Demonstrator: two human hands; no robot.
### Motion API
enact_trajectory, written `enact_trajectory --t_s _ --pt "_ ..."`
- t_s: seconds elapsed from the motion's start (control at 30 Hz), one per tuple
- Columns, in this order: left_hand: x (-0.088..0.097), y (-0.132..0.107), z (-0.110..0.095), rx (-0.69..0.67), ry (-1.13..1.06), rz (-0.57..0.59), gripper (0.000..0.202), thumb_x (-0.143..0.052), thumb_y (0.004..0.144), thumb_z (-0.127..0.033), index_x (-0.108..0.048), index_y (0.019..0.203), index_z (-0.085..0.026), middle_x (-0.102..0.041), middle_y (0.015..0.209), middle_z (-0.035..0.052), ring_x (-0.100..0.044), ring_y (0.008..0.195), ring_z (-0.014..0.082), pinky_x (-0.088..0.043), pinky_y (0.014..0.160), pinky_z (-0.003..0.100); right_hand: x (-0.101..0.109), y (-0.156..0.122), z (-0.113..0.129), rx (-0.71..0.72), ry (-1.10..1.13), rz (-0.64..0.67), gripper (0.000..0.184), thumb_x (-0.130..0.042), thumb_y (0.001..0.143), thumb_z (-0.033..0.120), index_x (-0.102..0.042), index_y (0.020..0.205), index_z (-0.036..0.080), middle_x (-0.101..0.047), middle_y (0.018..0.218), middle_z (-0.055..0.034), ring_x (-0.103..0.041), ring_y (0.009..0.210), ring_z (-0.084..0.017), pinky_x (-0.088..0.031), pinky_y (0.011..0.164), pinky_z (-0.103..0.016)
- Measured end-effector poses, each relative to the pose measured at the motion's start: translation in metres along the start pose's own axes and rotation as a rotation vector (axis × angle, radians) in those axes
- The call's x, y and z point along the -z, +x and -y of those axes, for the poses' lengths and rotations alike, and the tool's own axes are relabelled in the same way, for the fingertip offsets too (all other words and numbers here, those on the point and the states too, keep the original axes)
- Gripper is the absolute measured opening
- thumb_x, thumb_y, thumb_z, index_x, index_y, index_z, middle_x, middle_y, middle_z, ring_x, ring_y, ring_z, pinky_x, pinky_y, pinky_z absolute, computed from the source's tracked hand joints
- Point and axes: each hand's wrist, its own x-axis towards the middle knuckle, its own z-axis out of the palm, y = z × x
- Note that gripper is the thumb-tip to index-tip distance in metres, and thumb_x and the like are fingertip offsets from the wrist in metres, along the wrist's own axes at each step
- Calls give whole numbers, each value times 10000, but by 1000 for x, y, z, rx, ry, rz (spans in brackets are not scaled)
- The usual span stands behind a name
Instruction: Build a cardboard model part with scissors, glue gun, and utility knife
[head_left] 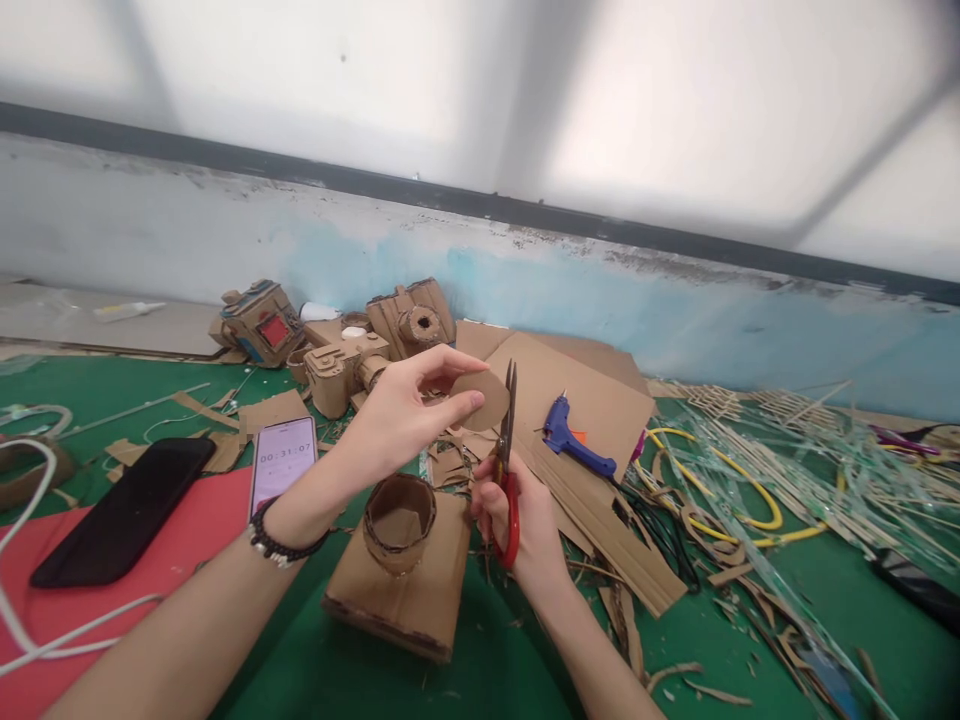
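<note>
My left hand (409, 405) pinches a small rounded cardboard piece (486, 400) between thumb and fingers. In my right hand (525, 510) is a pair of scissors (509, 510) with red handles, the dark blades pointing up. The blades stand against the right edge of the cardboard piece and look nearly closed. Below both hands, a flat cardboard box (405, 600) lies on the green table, with a short cardboard ring (399, 540) standing on top of it.
Cardboard camera models (412, 315) stand at the back by the wall. A blue glue gun (577, 440) rests on cardboard sheets (577, 380) to the right. Phones (124, 510) lie at left on red paper (180, 590). Scraps, a yellow cable (757, 500) and clear strips clutter the right side.
</note>
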Motion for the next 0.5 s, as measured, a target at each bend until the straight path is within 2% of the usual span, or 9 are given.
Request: enact_trajectory --t_s 0.23,0.37,0.5 --pt "9 3 1 -21 47 -28 252 -779 932 -323 -822 1166 -240 -806 1040 47 -742 951 226 -604 804 325 5 -1 16 -33 -182 -69 564 -743 870 793 -599 896 248 -614 603 37 -512 443 -139 -430 414 -249" --pt "12 6 5 -30 87 -92 278 -784 919 -309 -799 1187 -238 -772 1007 38 -713 953 213 -582 822 321 9 2 10 -38 -87 -102 572 -701 903 804 -578 947 247 -598 610 55 -471 399 -118 -396 377 -240" --pt "11 6 4 23 1 -59 267 -791 912 -327 -753 1149 -210 -764 1003 40 -704 892 193 -573 731 291 8 8 -2 17 0 -60 684 -703 839 885 -565 1046 248 -655 744 27 -512 444 -116 -422 401 -242"
